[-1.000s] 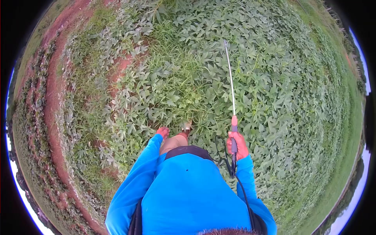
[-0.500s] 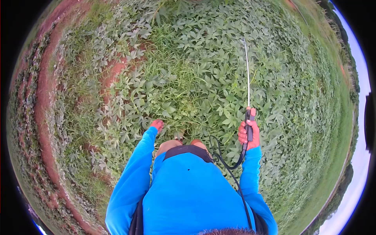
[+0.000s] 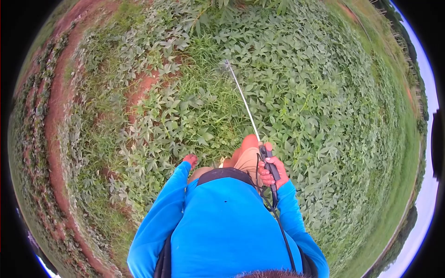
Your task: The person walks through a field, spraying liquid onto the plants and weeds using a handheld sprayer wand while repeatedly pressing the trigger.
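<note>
My right hand (image 3: 273, 173) is wrapped around the black handle (image 3: 271, 167) of a sprayer wand, the thumb over its top. From the handle the thin silvery lance (image 3: 245, 103) points forward and to the left, its tip (image 3: 226, 61) over grass and leaves, with a faint pale haze there. A black hose (image 3: 279, 220) runs from the handle back along my right arm. My left hand (image 3: 190, 160) hangs low beside my left leg, fingers curled in, with no object showing in it.
Dense leafy crop plants (image 3: 315, 106) spread all around, mixed with tall grass (image 3: 204, 51). Bare reddish soil (image 3: 143, 88) shows in patches, and a reddish dirt strip (image 3: 55, 139) curves along the left. A raised knee (image 3: 249, 143) is close to the wand.
My right hand and the wand have moved left and closer to my body; the lance has swung from nearly straight ahead to the left. My right knee has come forward.
</note>
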The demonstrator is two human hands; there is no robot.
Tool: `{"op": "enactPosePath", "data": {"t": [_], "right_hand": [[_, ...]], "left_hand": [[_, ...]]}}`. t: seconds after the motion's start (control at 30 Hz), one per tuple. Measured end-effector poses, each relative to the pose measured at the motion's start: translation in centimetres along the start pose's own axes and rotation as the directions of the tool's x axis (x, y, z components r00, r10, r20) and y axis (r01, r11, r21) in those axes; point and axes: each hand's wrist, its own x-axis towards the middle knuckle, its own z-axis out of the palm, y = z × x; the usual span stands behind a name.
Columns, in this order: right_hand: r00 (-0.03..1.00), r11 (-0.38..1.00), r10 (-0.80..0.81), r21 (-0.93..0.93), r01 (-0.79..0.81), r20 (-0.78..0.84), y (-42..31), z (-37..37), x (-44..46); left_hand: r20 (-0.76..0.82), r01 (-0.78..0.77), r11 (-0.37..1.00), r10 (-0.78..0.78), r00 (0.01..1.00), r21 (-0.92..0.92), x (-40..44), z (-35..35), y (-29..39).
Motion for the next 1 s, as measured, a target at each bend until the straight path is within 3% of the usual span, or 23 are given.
{"op": "enactPosePath", "data": {"t": [0.2, 0.27, 0.4, 0.53, 0.67, 0.73, 0.77, 0.87, 0.93, 1.0], "right_hand": [[0.958, 0.957, 0.272, -0.132, -0.259, 0.093, -0.6, 2.8, 1.6], [0.940, 0.931, 0.332, -0.187, -0.313, 0.081, -1.2, 3.7, 2.3], [0.918, 0.869, 0.391, -0.353, -0.346, 0.062, -3.3, 5.4, 3.7], [0.892, 0.809, 0.445, -0.466, -0.360, 0.084, -6.7, 6.6, 5.5], [0.918, 0.763, 0.397, -0.560, -0.323, 0.012, -10.6, 7.8, 7.1], [0.938, 0.780, 0.344, -0.543, -0.311, -0.043, -12.6, 7.6, 7.6], [0.940, 0.779, 0.336, -0.542, -0.316, -0.065, -13.6, 7.5, 7.8], [0.939, 0.828, 0.328, -0.447, -0.338, -0.103, -16.4, 7.0, 8.0], [0.951, 0.846, 0.292, -0.435, -0.308, -0.106, -17.9, 6.2, 7.9], [0.959, 0.883, 0.197, -0.390, -0.263, -0.202, -19.3, 5.5, 7.9]], "left_hand": [[0.001, -0.117, 0.982, 0.118, 0.993, -0.148, 1.1, -0.1, 1.1], [0.028, -0.166, 0.981, 0.169, 0.985, -0.099, 2.1, -0.4, 1.6], [-0.033, -0.144, 0.967, 0.140, 0.990, -0.210, 2.5, -0.2, 3.4], [-0.113, -0.122, 0.980, 0.105, 0.988, -0.156, 2.5, -0.6, 6.0], [-0.181, -0.058, 0.996, 0.046, 0.982, -0.061, 3.3, -1.2, 8.6], [-0.203, -0.164, 0.985, 0.150, 0.968, -0.054, 3.1, -1.7, 10.5], [-0.189, -0.164, 0.986, 0.166, 0.968, 0.024, 3.0, -2.2, 11.5], [-0.258, -0.145, 0.989, 0.144, 0.955, 0.015, 6.5, -2.3, 11.7], [-0.209, -0.078, 0.991, 0.099, 0.973, 0.106, 6.0, -2.6, 14.6], [-0.176, -0.086, 0.995, 0.094, 0.980, 0.054, 6.9, -2.8, 15.7]]}}
